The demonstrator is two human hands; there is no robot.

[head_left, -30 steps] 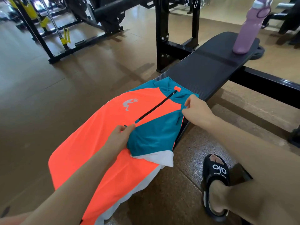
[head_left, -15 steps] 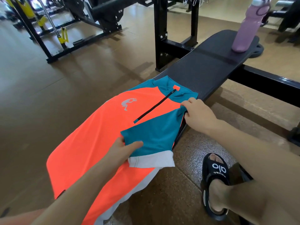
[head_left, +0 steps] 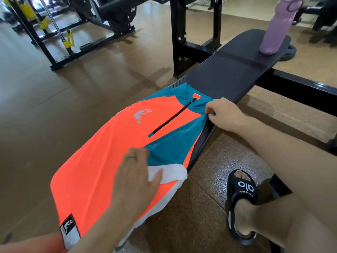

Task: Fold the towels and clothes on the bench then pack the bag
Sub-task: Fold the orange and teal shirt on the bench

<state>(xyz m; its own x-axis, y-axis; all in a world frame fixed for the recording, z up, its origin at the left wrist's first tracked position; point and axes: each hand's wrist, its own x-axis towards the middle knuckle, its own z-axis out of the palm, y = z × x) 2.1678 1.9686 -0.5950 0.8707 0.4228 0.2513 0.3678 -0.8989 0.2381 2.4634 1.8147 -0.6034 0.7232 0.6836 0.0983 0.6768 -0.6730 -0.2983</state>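
Shirt (head_left: 102, 154): orange with teal shoulders, a black zip and a grey figure logo, laid face up along the near end of the bench (head_left: 228, 73); its lower part hangs past the bench's near end toward the camera.
Sleeve (head_left: 169, 152): teal with a white cuff, folded in across the shirt's front on the right side.
Left hand (head_left: 136, 176): lies flat on the shirt, fingers spread and fairly straight, thumb resting on the white cuff, fingertips at the sleeve's teal edge; a ring shows on one finger.
Right hand (head_left: 224, 114): pinches the teal cloth at the shoulder, by the bench's right edge, fingers curled round the fabric.
Label (head_left: 70, 229): black and white patch on the shirt's hem, near the left forearm.
Bottle (head_left: 279, 24): purple, upright at the far end of the bench, well apart from the shirt.
Sandal (head_left: 242, 203): black, on the person's foot, on the floor to the right of the bench.
Rack (head_left: 193, 33): black steel uprights behind the bench.
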